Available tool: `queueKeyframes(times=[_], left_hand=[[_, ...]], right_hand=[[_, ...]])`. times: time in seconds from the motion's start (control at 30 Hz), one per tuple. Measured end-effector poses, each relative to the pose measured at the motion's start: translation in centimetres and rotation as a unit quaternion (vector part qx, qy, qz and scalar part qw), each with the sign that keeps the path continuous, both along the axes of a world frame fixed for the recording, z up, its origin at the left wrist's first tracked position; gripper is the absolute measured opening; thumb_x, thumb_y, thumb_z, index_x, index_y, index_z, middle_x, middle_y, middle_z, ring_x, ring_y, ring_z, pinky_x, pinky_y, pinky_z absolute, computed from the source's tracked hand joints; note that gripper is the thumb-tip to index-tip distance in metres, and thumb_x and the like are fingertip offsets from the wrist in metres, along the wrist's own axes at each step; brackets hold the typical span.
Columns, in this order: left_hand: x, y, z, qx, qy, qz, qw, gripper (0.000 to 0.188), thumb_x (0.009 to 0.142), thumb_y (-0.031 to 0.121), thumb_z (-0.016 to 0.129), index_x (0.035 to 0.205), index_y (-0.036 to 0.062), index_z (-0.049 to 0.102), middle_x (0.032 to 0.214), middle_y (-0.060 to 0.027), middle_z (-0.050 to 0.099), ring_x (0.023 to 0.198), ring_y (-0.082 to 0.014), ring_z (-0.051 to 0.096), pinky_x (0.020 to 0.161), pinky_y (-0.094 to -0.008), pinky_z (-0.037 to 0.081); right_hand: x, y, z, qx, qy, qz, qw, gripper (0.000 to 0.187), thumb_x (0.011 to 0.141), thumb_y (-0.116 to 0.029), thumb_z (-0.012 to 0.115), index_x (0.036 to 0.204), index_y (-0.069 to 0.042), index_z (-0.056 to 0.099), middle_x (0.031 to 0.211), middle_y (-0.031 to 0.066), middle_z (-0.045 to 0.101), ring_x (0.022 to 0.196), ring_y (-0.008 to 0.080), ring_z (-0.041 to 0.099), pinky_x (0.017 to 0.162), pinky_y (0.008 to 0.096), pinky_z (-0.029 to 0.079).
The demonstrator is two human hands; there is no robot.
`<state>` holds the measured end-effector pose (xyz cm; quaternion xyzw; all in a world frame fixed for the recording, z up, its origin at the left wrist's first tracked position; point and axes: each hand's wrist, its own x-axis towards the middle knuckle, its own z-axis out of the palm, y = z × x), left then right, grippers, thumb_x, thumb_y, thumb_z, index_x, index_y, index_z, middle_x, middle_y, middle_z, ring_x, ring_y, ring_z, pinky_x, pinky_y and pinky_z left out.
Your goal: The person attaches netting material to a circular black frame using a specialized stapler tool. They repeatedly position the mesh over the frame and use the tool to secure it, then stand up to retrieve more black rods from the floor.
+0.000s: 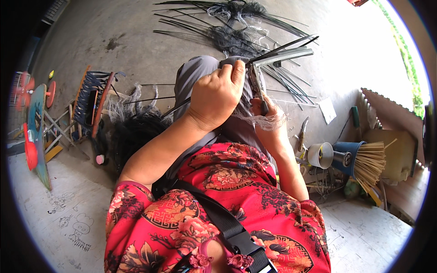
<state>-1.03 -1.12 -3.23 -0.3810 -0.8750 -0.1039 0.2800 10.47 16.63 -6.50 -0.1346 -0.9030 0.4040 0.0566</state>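
Note:
My left hand (217, 93) is closed in front of my lap, its fingers and thumb pinched on a thin black strip (291, 44) that runs out to the upper right and bends back at its tip. In my right hand (272, 119) is a metal plier-type stapler (257, 82) with a long silver magazine (286, 55) reaching to the right beside the strip. The stapler's jaw is close to my left fingertips; whether it touches the strip cannot be made out. Pale, thread-like netting (266, 120) hangs around my right wrist. Black netting (136, 136) with dark rods lies at my left side.
More black netting bundles (236, 36) with long rods lie on the concrete floor ahead. At left stand a folding stool (107, 102) with a woven seat and a board with red wheels (42, 136). At right are a knife (302, 135), a white cup (320, 155) and a blue bucket (344, 150) of sticks (371, 164).

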Motion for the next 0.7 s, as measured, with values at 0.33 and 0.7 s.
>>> queueKeyframes(times=[0.33, 0.7], left_hand=[[-1.3, -0.3, -2.7, 0.003, 0.030, 0.012, 0.999, 0.038, 0.099, 0.015, 0.067, 0.135, 0.0022, 0.071, 0.090, -0.0030, 0.067, 0.076, -0.0165, 0.072, 0.063, -0.0305, 0.058], [-2.0, -2.2, -4.9, 0.028, -0.033, 0.053, 0.998, 0.044, 0.093, 0.007, 0.068, 0.137, 0.0066, 0.073, 0.099, -0.0051, 0.075, 0.082, -0.0241, 0.077, 0.071, -0.0372, 0.062]], right_hand=[[-0.9, -0.2, 1.0, -0.022, -0.030, 0.049, 0.998, 0.049, 0.099, -0.009, 0.072, 0.145, 0.006, 0.065, 0.099, 0.0324, 0.076, 0.093, 0.0468, 0.076, 0.082, 0.0509, 0.060], [-4.8, 0.0, -1.7, 0.124, -0.031, 0.079, 0.989, 0.050, 0.090, -0.009, 0.077, 0.139, 0.002, 0.072, 0.138, 0.0261, 0.070, 0.117, 0.0470, 0.071, 0.100, 0.0511, 0.057]])
